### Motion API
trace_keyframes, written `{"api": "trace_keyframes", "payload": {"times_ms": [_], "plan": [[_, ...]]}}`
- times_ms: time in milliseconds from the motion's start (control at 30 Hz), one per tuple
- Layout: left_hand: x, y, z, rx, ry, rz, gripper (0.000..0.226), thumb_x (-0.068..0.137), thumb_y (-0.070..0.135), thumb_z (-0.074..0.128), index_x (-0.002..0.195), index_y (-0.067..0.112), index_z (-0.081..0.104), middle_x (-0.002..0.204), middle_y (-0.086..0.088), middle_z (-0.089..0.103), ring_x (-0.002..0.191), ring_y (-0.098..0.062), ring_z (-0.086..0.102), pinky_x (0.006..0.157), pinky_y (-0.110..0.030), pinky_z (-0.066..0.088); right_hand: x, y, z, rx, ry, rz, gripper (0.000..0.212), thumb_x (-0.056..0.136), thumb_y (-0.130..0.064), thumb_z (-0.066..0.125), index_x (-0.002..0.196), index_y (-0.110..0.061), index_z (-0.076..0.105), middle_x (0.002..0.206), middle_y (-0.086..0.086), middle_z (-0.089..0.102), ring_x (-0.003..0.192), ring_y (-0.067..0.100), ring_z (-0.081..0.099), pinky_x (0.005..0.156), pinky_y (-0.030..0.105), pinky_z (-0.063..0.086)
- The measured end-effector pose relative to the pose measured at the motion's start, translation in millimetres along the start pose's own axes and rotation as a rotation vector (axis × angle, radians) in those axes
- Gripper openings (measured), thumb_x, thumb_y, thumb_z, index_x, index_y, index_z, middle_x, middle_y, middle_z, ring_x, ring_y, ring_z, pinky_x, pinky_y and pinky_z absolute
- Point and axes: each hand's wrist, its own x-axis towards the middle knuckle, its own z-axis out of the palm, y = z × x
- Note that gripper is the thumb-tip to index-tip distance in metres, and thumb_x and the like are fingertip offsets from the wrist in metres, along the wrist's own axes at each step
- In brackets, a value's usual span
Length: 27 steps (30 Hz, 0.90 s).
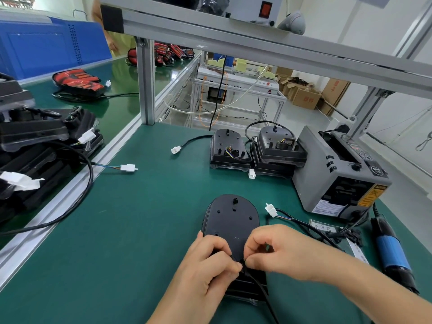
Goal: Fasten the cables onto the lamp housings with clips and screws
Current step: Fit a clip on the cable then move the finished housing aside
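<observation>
A black lamp housing (231,218) lies back-up on the green mat in front of me. My left hand (210,260) and my right hand (275,249) meet over its near end. Both pinch a small black clip (242,263) at the spot where the black cable (261,293) crosses the housing. The cable runs down toward me; another stretch loops right to a white connector (271,209). The fingers hide most of the clip.
Two more housings (230,150) (279,148) with wires stand at the back beside a grey tape dispenser (341,174). A blue-banded electric screwdriver (390,251) lies at the right. Stacked housings (35,146) with cables fill the left conveyor edge. Loose white connectors (128,168) (175,149) lie on the mat.
</observation>
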Motion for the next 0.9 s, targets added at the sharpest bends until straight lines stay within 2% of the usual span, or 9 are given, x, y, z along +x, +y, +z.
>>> {"api": "trace_keyframes", "payload": {"times_ms": [100, 200, 300, 433, 533, 633, 767, 900], "plan": [[0.8, 0.7, -1.7, 0.009, -0.004, -0.012, 0.011, 0.082, 0.021, 0.066, 0.08, 0.029, 0.058, 0.09, 0.016, 0.046, 0.078, 0.001, 0.046, 0.109, -0.042, 0.027, 11.1, -11.0, -10.6, 0.014, -0.156, 0.152, 0.011, 0.081, -0.022, 0.066, 0.072, -0.028, 0.065, 0.066, -0.016, 0.062, 0.058, 0.001, 0.061, 0.06, 0.013, 0.046], [2.0, 1.5, -2.9, 0.026, -0.01, -0.014, 0.017, 0.078, 0.014, 0.069, 0.077, 0.028, 0.059, 0.089, 0.017, 0.046, 0.071, 0.006, 0.042, 0.109, -0.043, 0.029, 22.9, -19.5, -17.8, -0.001, -0.258, 0.219, 0.004, 0.082, -0.016, 0.064, 0.082, -0.016, 0.069, 0.074, -0.008, 0.063, 0.063, 0.004, 0.062, 0.062, 0.014, 0.05], [2.9, 3.2, -4.4, 0.029, -0.017, -0.027, 0.017, 0.078, 0.014, 0.069, 0.076, 0.027, 0.059, 0.088, 0.017, 0.047, 0.067, 0.006, 0.041, 0.109, -0.045, 0.03, 30.7, -23.5, -19.4, -0.02, -0.304, 0.24, 0.009, 0.082, -0.011, 0.065, 0.076, -0.018, 0.067, 0.083, 0.004, 0.06, 0.071, 0.011, 0.059, 0.065, 0.018, 0.054], [6.7, 5.9, -10.3, 0.047, -0.067, -0.047, 0.009, 0.077, 0.023, 0.07, 0.078, 0.029, 0.063, 0.088, 0.016, 0.051, 0.066, 0.005, 0.045, 0.108, -0.045, 0.036, 35.3, -22.0, -20.7, -0.011, -0.33, 0.271, 0.006, 0.083, -0.01, 0.067, 0.079, -0.014, 0.064, 0.075, 0.0, 0.056, 0.068, 0.009, 0.054, 0.065, 0.022, 0.058], [10.6, 9.3, -13.5, 0.191, -0.096, 0.084, 0.013, 0.074, 0.018, 0.071, 0.084, 0.027, 0.069, 0.078, 0.014, 0.053, 0.07, -0.001, 0.052, 0.1, -0.044, 0.046, 37.8, -21.5, -23.9, 0.015, -0.369, 0.28, 0.006, 0.083, -0.008, 0.065, 0.08, -0.013, 0.063, 0.074, 0.002, 0.053, 0.069, 0.01, 0.052, 0.064, 0.023, 0.057], [10.4, 11.3, -12.0, 0.351, -0.108, 0.231, 0.014, 0.071, 0.013, 0.072, 0.082, 0.022, 0.072, 0.07, 0.004, 0.054, 0.062, -0.012, 0.055, 0.089, -0.035, 0.053, 38.8, -19.3, -25.5, 0.043, -0.387, 0.272, 0.009, 0.082, -0.008, 0.065, 0.076, -0.014, 0.064, 0.075, 0.002, 0.055, 0.071, 0.012, 0.053, 0.064, 0.023, 0.057], [4.6, 9.1, -7.1, 0.453, -0.088, 0.262, 0.021, 0.066, 0.004, 0.078, 0.075, 0.021, 0.07, 0.067, 0.002, 0.053, 0.061, -0.018, 0.055, 0.078, -0.023, 0.055, 39.4, -15.9, -25.6, 0.068, -0.389, 0.257, 0.012, 0.082, -0.008, 0.066, 0.072, -0.015, 0.065, 0.073, 0.002, 0.055, 0.071, 0.012, 0.054, 0.064, 0.022, 0.056], [1.7, 9.2, -2.5, 0.504, -0.028, 0.304, 0.021, 0.076, 0.0, 0.059, 0.073, 0.018, 0.069, 0.066, 0.001, 0.053, 0.059, -0.019, 0.053, 0.078, -0.024, 0.052, 38.7, -12.9, -25.4, 0.093, -0.388, 0.233, 0.011, 0.084, -0.013, 0.068, 0.074, -0.016, 0.064, 0.072, 0.001, 0.054, 0.068, 0.009, 0.054, 0.065, 0.022, 0.057]]}}
